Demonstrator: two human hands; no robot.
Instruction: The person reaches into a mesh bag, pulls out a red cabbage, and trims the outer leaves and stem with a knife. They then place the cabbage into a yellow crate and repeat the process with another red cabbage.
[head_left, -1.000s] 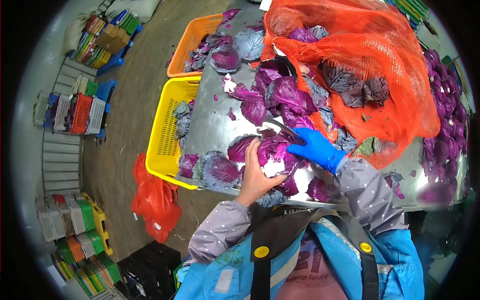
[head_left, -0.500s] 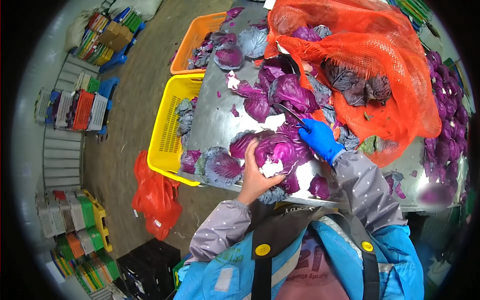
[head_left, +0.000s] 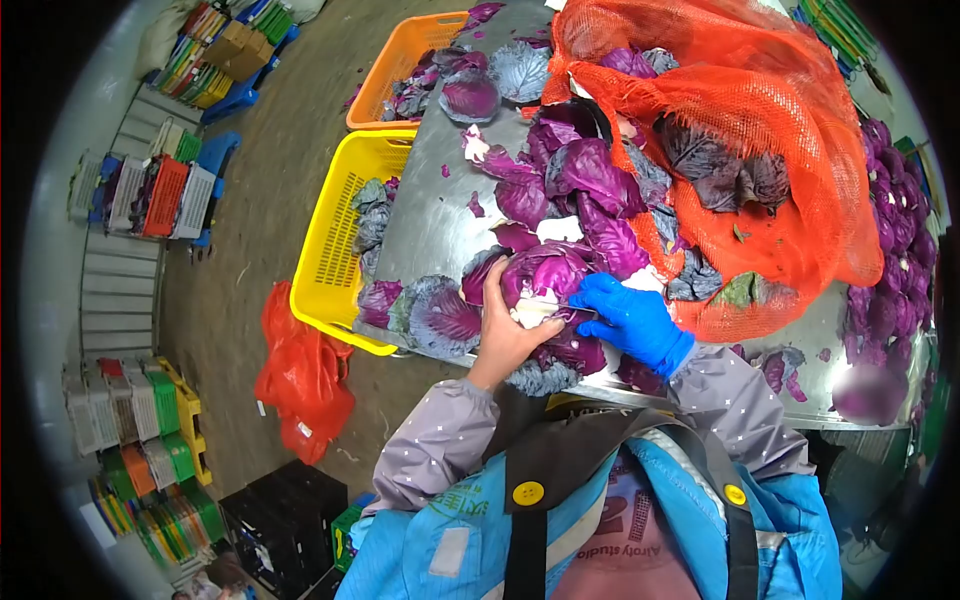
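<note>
My bare left hand (head_left: 502, 338) is wrapped round the near left side of a red cabbage (head_left: 545, 268), its pale cut stem facing me. In a blue glove, my right hand (head_left: 632, 318) grips a knife (head_left: 562, 306), whose thin blade lies against the white stem; the handle is hidden in the fist. Loose purple outer leaves (head_left: 590, 180) are heaped just beyond the cabbage. Under my left wrist and to its left lie more greyish-purple leaves (head_left: 440, 318).
A metal table (head_left: 425, 220) bears everything. An orange mesh sack (head_left: 800, 200) with dark leaves spreads at right, stacked red cabbages (head_left: 885, 260) beyond it. Yellow (head_left: 325, 240) and orange (head_left: 385, 75) crates holding leaves stand at the table's left edge. A red sack (head_left: 305, 380) lies on the floor.
My right hand has come toward me and left with the knife, from the leaf heap to the cabbage's stem. My left hand still holds the cabbage.
</note>
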